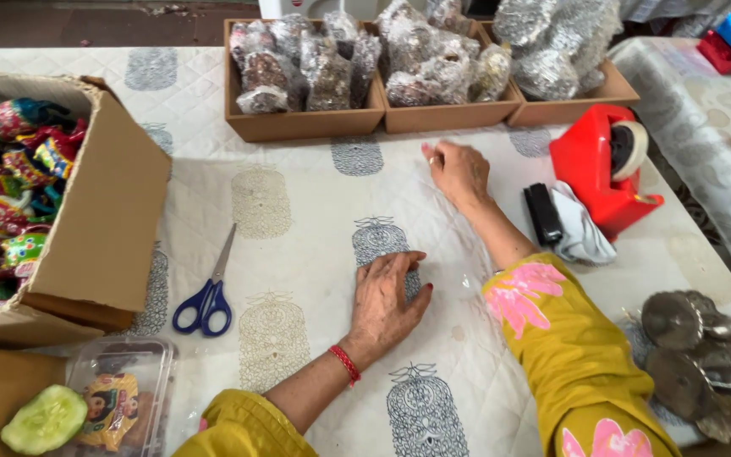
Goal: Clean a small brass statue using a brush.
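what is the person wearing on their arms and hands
Both arms wear mustard-yellow sleeves that end near the elbow, printed with large pink flowers. The left hand has a red beaded bracelet at the wrist. The right hand shows pink-red polish on its nails. No rings or watch can be seen.

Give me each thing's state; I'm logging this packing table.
Blue-handled steel scissors: closed, lying flat.
Brown cardboard carton: open, full of colourful packets.
Clear plastic box: open, holding packets.
Red tape dispenser: upright, roll loaded.
Left hand: flat on transparent sheet.
Right hand: pressing the sheet.
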